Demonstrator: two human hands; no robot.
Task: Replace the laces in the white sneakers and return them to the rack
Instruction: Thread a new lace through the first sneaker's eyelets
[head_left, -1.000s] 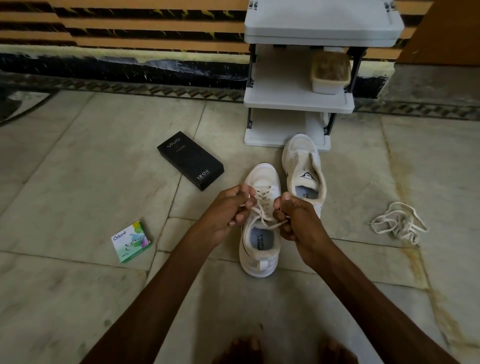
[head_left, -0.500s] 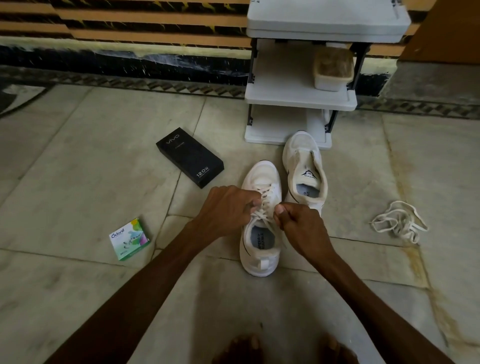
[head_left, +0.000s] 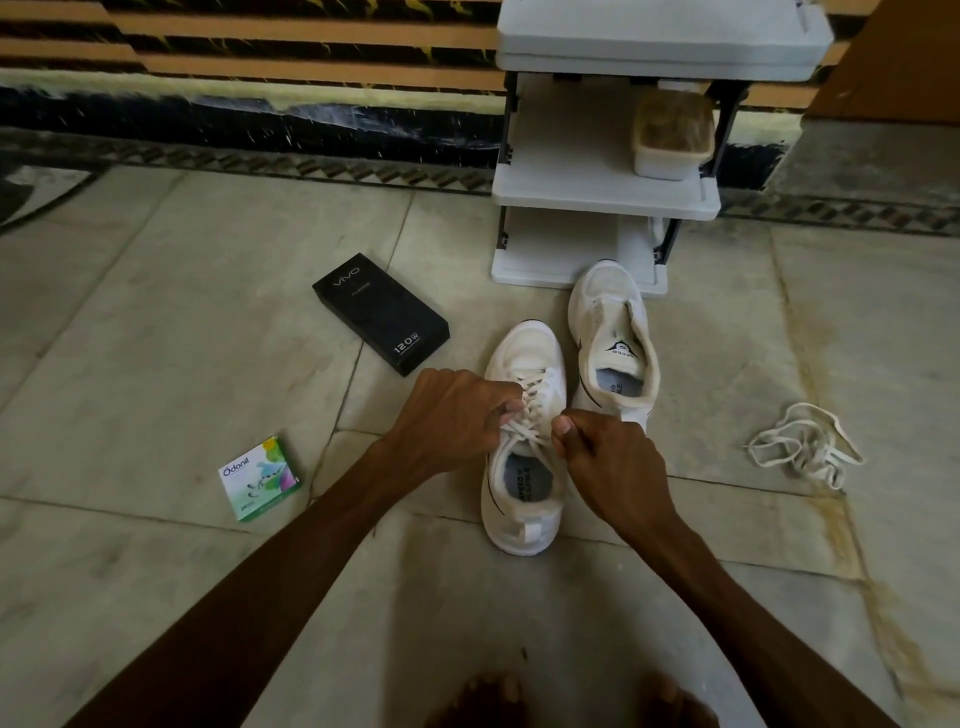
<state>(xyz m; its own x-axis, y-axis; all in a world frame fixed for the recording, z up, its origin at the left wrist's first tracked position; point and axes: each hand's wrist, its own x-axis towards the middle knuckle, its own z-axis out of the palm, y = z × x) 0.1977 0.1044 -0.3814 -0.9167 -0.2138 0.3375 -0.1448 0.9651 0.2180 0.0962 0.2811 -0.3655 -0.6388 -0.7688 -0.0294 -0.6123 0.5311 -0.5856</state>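
Observation:
Two white sneakers stand on the tiled floor before the rack. The near sneaker (head_left: 522, 499) is laced, toe pointing away from me. My left hand (head_left: 454, 410) pinches the lace (head_left: 535, 410) at the shoe's left side, and my right hand (head_left: 608, 460) pinches it at the right, both over the tongue. The far sneaker (head_left: 615, 338) has no lace and its tongue stands up. A loose pile of white laces (head_left: 802, 449) lies on the floor to the right. The white shoe rack (head_left: 602, 200) stands against the wall.
A black phone box (head_left: 382, 314) lies left of the sneakers and a small green Odonil box (head_left: 258, 478) nearer left. A tub (head_left: 670, 137) sits on the rack's middle shelf. My bare toes (head_left: 493, 696) show at the bottom edge.
Both hands have come lower and closer together over the near sneaker, drawing the lace ends in toward the tongue. The view has shifted down slightly.

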